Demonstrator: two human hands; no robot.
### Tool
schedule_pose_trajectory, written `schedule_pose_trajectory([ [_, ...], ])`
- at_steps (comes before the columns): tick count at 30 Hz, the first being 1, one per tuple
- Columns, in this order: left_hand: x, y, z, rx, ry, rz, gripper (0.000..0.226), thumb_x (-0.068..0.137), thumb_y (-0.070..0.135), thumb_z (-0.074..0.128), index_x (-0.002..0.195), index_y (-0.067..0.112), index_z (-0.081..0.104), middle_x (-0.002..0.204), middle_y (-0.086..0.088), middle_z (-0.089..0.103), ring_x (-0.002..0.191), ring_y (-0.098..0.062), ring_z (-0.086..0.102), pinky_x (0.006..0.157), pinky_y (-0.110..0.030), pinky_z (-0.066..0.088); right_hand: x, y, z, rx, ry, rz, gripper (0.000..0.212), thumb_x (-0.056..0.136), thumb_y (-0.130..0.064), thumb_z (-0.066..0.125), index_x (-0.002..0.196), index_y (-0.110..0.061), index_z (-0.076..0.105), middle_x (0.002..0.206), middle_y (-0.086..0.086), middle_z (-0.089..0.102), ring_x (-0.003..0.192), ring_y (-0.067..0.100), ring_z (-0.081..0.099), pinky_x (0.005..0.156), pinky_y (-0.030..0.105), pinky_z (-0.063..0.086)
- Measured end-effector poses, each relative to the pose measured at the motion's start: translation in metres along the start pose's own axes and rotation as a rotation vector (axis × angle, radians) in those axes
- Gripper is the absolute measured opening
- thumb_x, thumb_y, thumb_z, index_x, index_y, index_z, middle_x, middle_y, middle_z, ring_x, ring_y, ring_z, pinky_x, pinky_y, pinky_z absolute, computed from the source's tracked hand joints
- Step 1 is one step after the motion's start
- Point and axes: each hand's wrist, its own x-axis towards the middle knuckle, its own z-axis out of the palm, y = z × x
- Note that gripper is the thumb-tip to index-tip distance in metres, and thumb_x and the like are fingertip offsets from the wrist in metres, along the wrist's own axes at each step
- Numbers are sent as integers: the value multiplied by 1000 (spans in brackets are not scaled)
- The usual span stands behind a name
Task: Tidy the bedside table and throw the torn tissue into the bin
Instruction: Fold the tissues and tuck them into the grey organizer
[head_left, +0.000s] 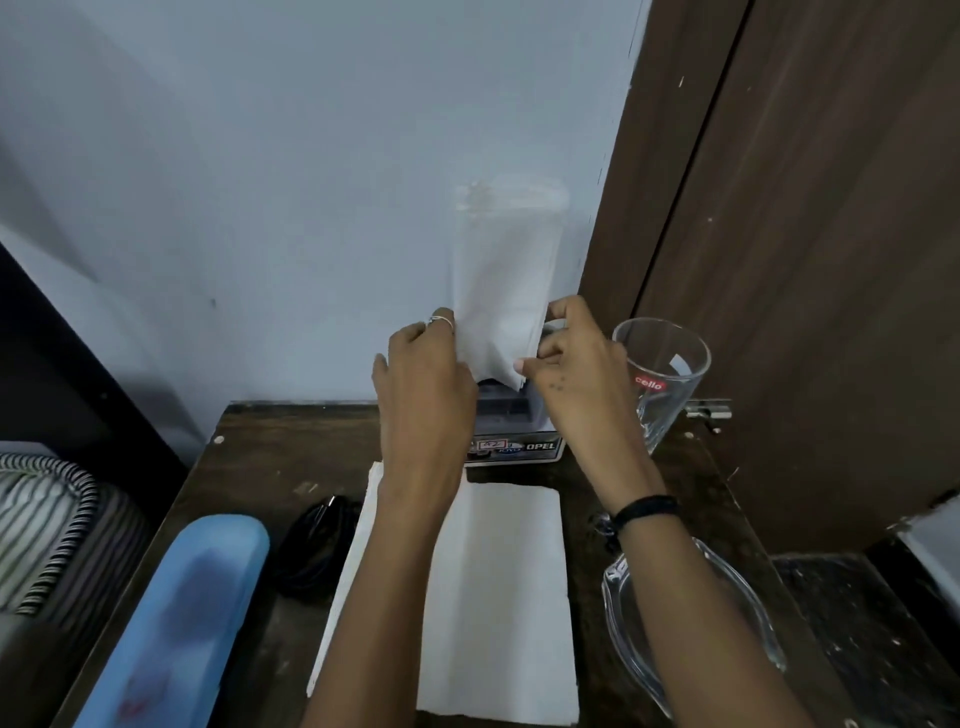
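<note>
Head view shows left hand (423, 364) and right hand (571, 358) each pinching a lower edge of the upright thin white tissue sheet (501, 291) above the dark wooden bedside table (249, 499), likely to tear it

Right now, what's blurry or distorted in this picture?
Head view: the raised tissue smears at its top from motion; the left hand and right hand are slightly soft; wide-angle bending tilts the wooden door; soft glare marks the glass.
</note>
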Motion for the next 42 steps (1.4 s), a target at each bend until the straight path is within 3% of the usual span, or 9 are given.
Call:
schedule_pose_trajectory([
  [4,-6,-1,7,106,92,-54,25,73,-9,50,96,0,56,107,-18,46,104,-34,41,71,-38,34,-2,-2,5,-143,-16,-54,41,79,-2,64,111,-14,41,85,9,67,80,28,61,63,43,52],
  [9,-9,0,10,148,65,-85,39,71,-11,48,107,2,55,116,-19,43,106,-36,40,71,-35,28,-8,-8,7,-303,-57,-93,47,82,2,55,125,-7,37,98,14,54,95,31,52,62,31,33],
  [16,10,-7,-7,-127,-78,-104,26,82,25,62,103,11,59,103,-7,48,109,-28,47,80,-29,37,5,-10,-5,-29,-107,26,31,82,-15,65,112,-11,55,98,6,63,86,24,61,70,33,51],
  [19,7,-3,-8,-81,7,-80,18,84,24,59,93,9,62,97,-8,51,106,-30,49,77,-32,39,2,-10,-4,3,40,-31,17,86,-14,62,101,-8,58,88,10,68,78,25,62,67,39,54],
  [25,-1,-1,0,33,-31,-109,27,82,21,59,106,8,59,114,-12,52,114,-29,41,81,-36,37,-2,-9,3,-150,-82,-2,34,83,-15,61,115,-10,53,99,15,64,88,31,60,69,36,50],
  [28,5,1,-5,-53,25,-83,24,82,25,59,100,9,60,108,-12,56,109,-31,48,77,-36,40,2,-14,-3,20,-31,55,33,83,-18,63,113,-14,51,92,7,64,83,26,61,71,40,54],
  [32,-2,2,-2,53,0,-121,18,85,23,56,95,9,62,108,-11,56,109,-31,46,78,-39,40,-5,-14,1,-97,31,-5,36,87,-14,59,119,-11,41,94,14,64,83,32,62,69,45,53],
  [38,-9,1,-26,-91,-12,-144,31,85,28,58,112,15,55,115,-10,58,108,-27,53,78,-37,43,-15,-24,-20,-44,91,34,62,86,-18,65,137,-18,30,133,6,54,109,22,60,85,30,48],
  [42,-29,-8,-59,-10,-97,-247,38,89,36,52,118,11,49,120,-13,58,110,-30,54,79,-36,40,-49,-40,-44,22,111,44,44,91,-30,56,130,-21,39,127,1,58,99,16,62,74,21,46],
])
